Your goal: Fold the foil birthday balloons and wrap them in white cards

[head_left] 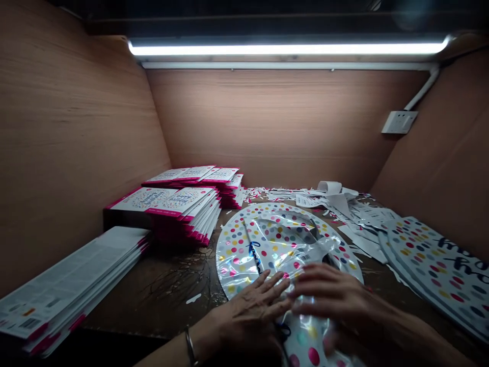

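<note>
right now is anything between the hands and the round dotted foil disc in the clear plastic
Nothing visible does: the left hand and right hand lie directly on the clear plastic covering the round polka-dot foil disc.

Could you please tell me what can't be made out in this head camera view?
Head view:
Dotted foil plate under the left hand and right hand: hidden by them, cut off by the bottom edge.
Print on the stacked packets: too small to read.
Barcode label digits: too small.

Polka-dot foil piece (305,339), cut off by the bottom edge, partly under the right hand (328,300)
</note>
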The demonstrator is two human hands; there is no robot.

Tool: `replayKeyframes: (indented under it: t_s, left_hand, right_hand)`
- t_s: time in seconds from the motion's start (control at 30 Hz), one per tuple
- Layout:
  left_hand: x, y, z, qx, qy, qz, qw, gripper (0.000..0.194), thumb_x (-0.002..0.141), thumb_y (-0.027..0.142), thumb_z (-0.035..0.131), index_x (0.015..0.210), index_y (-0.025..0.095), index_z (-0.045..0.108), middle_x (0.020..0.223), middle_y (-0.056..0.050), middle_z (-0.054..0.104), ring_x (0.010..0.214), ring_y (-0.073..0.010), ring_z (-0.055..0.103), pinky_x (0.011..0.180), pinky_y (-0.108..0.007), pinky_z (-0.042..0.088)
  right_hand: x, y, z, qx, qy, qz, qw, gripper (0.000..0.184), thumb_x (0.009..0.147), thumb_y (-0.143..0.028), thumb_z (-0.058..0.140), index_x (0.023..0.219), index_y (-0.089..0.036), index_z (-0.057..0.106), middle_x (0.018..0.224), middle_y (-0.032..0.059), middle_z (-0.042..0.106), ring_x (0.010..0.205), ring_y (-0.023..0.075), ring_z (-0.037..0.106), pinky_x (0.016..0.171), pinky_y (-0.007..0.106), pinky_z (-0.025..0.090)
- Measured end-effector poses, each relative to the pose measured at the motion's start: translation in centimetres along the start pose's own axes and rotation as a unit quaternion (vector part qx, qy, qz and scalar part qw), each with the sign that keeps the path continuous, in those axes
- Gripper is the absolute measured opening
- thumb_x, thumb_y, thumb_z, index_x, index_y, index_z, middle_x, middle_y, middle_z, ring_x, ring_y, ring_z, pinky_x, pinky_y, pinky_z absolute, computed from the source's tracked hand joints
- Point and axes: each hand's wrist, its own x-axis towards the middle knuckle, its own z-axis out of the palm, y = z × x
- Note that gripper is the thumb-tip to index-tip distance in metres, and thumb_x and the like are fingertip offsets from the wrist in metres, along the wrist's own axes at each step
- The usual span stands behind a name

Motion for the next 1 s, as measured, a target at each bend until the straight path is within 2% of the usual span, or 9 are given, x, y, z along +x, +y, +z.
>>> replayKeyframes:
  t_s: [0.1,0.13,0.23,0.3,0.4,0.5,0.6,0.7,1.0]
  left_hand:
    - [0.2,-1.0,0.5,-0.055,-0.035,-0.011,0.998,0.087,0.073,0.069,0.052,0.142,0.025,0.023,0.149,-0.012,0.012,0.135,-0.039,0.006,0.106,-0.059,0.012]
    - [0.1,-1.3,0.8,-0.069,-0.047,-0.015,0.996,0.089,0.072,0.071,0.051,0.143,0.026,0.02,0.149,-0.013,0.01,0.134,-0.0407,0.004,0.105,-0.061,0.01]
    - [-0.2,-1.9,1.4,-0.091,-0.069,-0.021,0.993,0.094,0.071,0.074,0.047,0.144,0.027,0.011,0.149,-0.013,0.007,0.134,-0.0415,0.002,0.103,-0.064,0.005]
    - [-0.3,-2.0,1.5,-0.095,-0.073,-0.021,0.993,0.094,0.071,0.075,0.045,0.144,0.028,0.01,0.149,-0.013,0.007,0.134,-0.0412,0.001,0.102,-0.065,0.003]
    - [0.0,-1.8,1.1,-0.095,-0.082,-0.025,0.992,0.09,0.074,0.074,0.042,0.144,0.029,0.01,0.149,-0.012,0.008,0.134,-0.0408,0.002,0.103,-0.065,0.004]
    - [0.7,-1.5,0.5,-0.089,-0.081,-0.026,0.992,0.09,0.074,0.074,0.042,0.144,0.028,0.011,0.149,-0.013,0.01,0.134,-0.0416,0.004,0.102,-0.065,0.004]
    - [1.3,-1.5,0.4,-0.087,-0.081,-0.008,0.993,0.094,0.072,0.075,0.045,0.145,0.027,0.01,0.149,-0.013,0.008,0.134,-0.0415,0.002,0.103,-0.064,0.002]
    - [1.5,-1.6,0.9,-0.092,-0.103,0.0,0.99,0.095,0.072,0.076,0.043,0.145,0.026,0.009,0.149,-0.013,0.0,0.133,-0.0419,-0.001,0.103,-0.064,0.005]
    - [1.2,-1.8,1.6,-0.079,-0.088,0.002,0.993,0.101,0.068,0.077,0.046,0.145,0.024,0.009,0.149,-0.016,0.001,0.132,-0.0442,-0.001,0.102,-0.064,0.007]
  right_hand:
    - [-0.2,7.7,2.2,-0.027,-0.075,0.175,0.981,0.04,0.092,-0.041,0.04,0.13,-0.03,0.045,0.139,0.0019,0.041,0.13,0.0198,0.031,0.109,0.044,0.015]
    - [-1.0,10.4,3.0,-0.042,-0.055,0.27,0.96,0.04,0.09,-0.042,0.043,0.128,-0.032,0.048,0.139,-0.0002,0.041,0.13,0.0195,0.03,0.11,0.044,0.011]
    - [-4.8,17.1,4.0,-0.077,0.018,0.42,0.904,0.044,0.087,-0.039,0.043,0.128,-0.025,0.049,0.141,0.0061,0.036,0.132,0.0283,0.025,0.106,0.056,0.007]
    - [-7.8,19.7,3.3,-0.085,0.077,0.496,0.861,0.047,0.089,-0.038,0.034,0.131,-0.021,0.046,0.138,0.0091,0.04,0.13,0.0297,0.029,0.105,0.054,0.017]
    - [-11.2,20.4,1.9,-0.064,0.138,0.574,0.805,0.049,0.089,-0.039,0.03,0.129,-0.017,0.049,0.125,0.011,0.055,0.119,0.0284,0.045,0.097,0.042,0.035]
    - [-12.1,19.4,1.8,-0.013,0.149,0.6,0.786,0.043,0.081,-0.042,0.047,0.112,-0.016,0.061,0.107,0.0094,0.065,0.105,0.0286,0.056,0.088,0.035,0.042]
    - [-11.0,18.6,2.8,0.062,0.135,0.593,0.792,0.027,0.076,-0.039,0.06,0.091,-0.017,0.067,0.092,0.0052,0.069,0.093,0.0246,0.06,0.081,0.031,0.044]
    - [-9.1,18.3,3.6,0.136,0.119,0.585,0.79,0.021,0.082,-0.034,0.061,0.082,-0.014,0.065,0.084,0.002,0.066,0.083,0.019,0.061,0.077,0.033,0.047]
    - [-5.8,18.3,2.9,0.228,0.108,0.603,0.756,0.02,0.089,-0.03,0.054,0.096,-0.012,0.059,0.091,0.0033,0.062,0.077,0.0145,0.061,0.069,0.032,0.052]
